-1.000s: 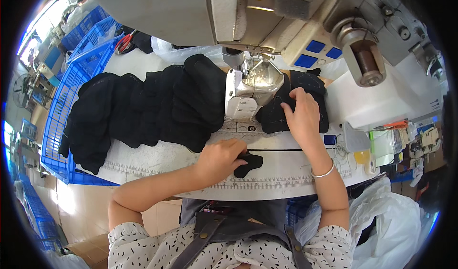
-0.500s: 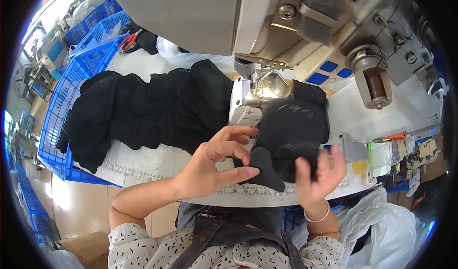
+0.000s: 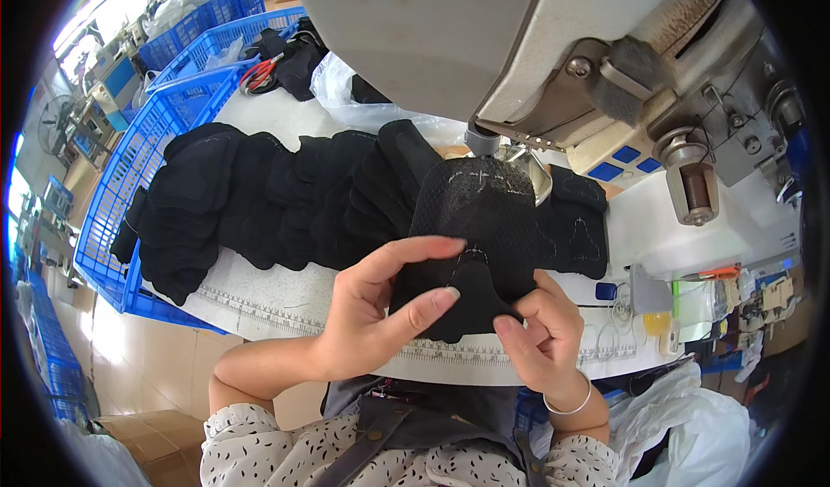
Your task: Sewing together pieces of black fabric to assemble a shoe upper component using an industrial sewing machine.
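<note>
A black mesh fabric panel with white stitch-like marks is held up in front of the sewing machine. Over its lower part lies a smaller smooth black piece with a rounded top and flared bottom. My right hand pinches the lower right edge of the panel and the small piece, thumb on top. My left hand is at the panel's left side, index finger reaching across it near the small piece's top, thumb spread away. Its other fingers are partly hidden. The sewing machine's needle area is mostly covered by the panel.
A row of overlapping black fabric pieces spreads left. Another marked black panel lies at right. A blue crate stands beyond the table's left edge, with red-handled scissors near it. A thread spool hangs right; a ruler tape edges the table.
The small black piece, earlier pinched in my left hand, now lies over the mesh panel. My left thumb and index have parted. My right hand, earlier spread, has closed on the panel's edge.
</note>
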The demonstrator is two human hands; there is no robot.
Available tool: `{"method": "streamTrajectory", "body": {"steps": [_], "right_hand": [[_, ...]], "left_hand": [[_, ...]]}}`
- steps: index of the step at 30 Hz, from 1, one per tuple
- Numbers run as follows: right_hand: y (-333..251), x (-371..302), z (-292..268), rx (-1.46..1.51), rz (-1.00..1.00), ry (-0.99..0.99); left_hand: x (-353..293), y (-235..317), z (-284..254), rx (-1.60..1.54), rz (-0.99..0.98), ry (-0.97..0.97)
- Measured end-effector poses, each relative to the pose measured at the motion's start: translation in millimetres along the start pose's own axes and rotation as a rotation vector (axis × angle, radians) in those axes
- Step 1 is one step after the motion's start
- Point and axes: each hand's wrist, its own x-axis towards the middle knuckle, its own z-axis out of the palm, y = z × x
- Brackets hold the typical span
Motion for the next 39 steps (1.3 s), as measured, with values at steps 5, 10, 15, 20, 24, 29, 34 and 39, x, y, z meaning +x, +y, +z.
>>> {"method": "streamTrajectory", "body": {"steps": [5,10,15,20,24,29,34,39], "right_hand": [[-3,-2,2,0.153,0.037,0.036],[-4,-5,2,0.067,-0.013,0.045],[-5,-5,5,0.08,-0.069,0.077],[-6,-4,4,0.059,-0.092,0.051],[-10,-4,3,0.06,-0.061,0.038],[-12,-2,3,0.059,-0.041,0.035],[-11,-2,3,0.055,-0.047,0.037],[-10,-2,4,0.032,-0.049,0.027]], "left_hand": [[3,12,7,-0.255,-0.064,0.014],[7,23,1,-0.439,-0.331,0.011],[6,21,3,-0.107,-0.236,-0.126],[5,17,6,-0.043,-0.195,-0.099],[4,17,7,0.005,-0.162,-0.065],[4,16,8,-0.004,-0.142,-0.075],[4,15,8,-0.004,-0.125,-0.067],[4,15,8,0.023,-0.103,-0.06]]}}
